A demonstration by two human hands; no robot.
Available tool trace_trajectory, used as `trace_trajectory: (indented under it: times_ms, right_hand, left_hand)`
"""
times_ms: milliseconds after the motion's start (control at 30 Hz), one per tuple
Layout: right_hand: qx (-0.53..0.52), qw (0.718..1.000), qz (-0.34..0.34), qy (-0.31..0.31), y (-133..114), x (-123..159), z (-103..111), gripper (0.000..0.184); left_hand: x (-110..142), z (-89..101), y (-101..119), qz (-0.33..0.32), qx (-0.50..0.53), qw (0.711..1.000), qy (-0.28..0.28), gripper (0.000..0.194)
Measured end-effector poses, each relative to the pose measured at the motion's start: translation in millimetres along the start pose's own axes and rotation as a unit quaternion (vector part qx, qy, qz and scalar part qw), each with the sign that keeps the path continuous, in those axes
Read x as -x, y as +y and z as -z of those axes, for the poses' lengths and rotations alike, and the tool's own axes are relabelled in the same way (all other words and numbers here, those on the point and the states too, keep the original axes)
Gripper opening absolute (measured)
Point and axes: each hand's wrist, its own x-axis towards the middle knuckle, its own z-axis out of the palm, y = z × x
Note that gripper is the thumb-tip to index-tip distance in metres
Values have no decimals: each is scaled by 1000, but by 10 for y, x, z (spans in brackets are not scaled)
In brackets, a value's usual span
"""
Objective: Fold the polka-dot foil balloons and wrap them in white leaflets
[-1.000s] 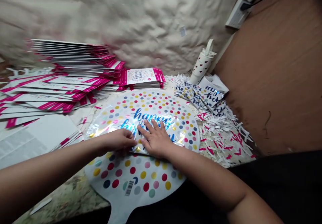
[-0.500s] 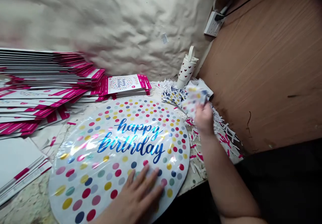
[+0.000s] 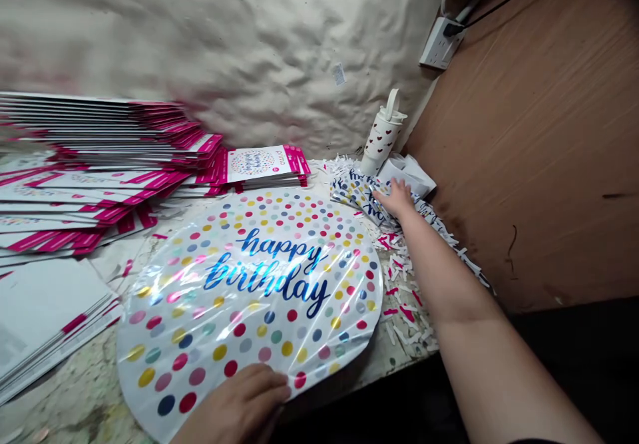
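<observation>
Just L hand [image 3: 232,407] on balloon [image 3: 249,324] edge

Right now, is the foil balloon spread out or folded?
Spread out: the foil balloon lies flat, its round printed face showing no fold; the left hand rests on its near edge.

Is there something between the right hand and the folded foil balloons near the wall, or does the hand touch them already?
Nothing stands in the way: the right hand already rests on the folded foil balloons. White paper shreds lie beside and below them, not between the hand and the balloons.
</observation>
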Motion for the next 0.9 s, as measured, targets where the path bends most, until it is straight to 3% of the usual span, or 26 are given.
trace_trajectory:
  times_ms: [67, 133, 167, 200, 233, 267, 300, 367, 433, 500, 600, 667, 733, 800, 900]
  right_hand:
    - [-23, 998, 57, -15, -172, 333, 28, 53]
    - [-67, 975, 164, -137, -336, 813, -33, 35]
    - [-103, 926, 250, -262, -396, 1081, -88, 32]
    - [-128, 858, 324, -377, -437, 1346, -149, 33]
    - [-134, 810, 365, -440, -459, 1591, -209, 37]
    - [-129, 783, 388, -468, -466, 1801, -262, 41]
    - [-116, 780, 395, -471, -463, 1967, -304, 46]
    - [-91, 804, 382, -446, -456, 2167, -350, 50]
    - [-85, 822, 364, -429, -483, 2242, -363, 45]
    - [-72, 837, 363, -404, -545, 2271, -379, 34]
    - [-53, 858, 383, -339, -626, 2316, -449, 23]
    - [-89, 865, 383, -311, -616, 2341, -511, 18]
    - [-154, 868, 364, -300, -550, 2348, -560, 15]
    - [-212, 871, 336, -290, -458, 2342, -592, 14]
    - [-267, 875, 304, -265, -353, 2337, -622, 16]
  left_hand:
    - [-30, 49, 68, 83, 58, 995, -11, 22]
    - [-109, 100, 99, 157, 90, 983, -19, 11]
    - [-153, 125, 95, 185, 98, 978, -17, 8]
    - [-193, 152, 77, 212, 106, 971, -11, 10]
    - [-227, 182, 51, 236, 125, 964, -10, 15]
    - [-251, 216, 18, 259, 158, 952, -20, 20]
    - [-267, 255, -15, 278, 205, 938, -38, 25]
    - [-287, 334, -68, 288, 308, 903, -84, 32]
    - [-312, 396, -76, 268, 354, 890, -108, 33]
    - [-346, 419, -27, 244, 302, 918, -80, 29]
    - [-312, 389, 98, 206, 126, 970, -1, 17]
    - [-140, 364, 141, 194, 21, 980, 30, 15]
    - [166, 367, 113, 207, -35, 977, 46, 28]
    - [531, 406, 32, 249, -58, 965, 60, 38]
    - [930, 502, -97, 296, -113, 942, 113, 37]
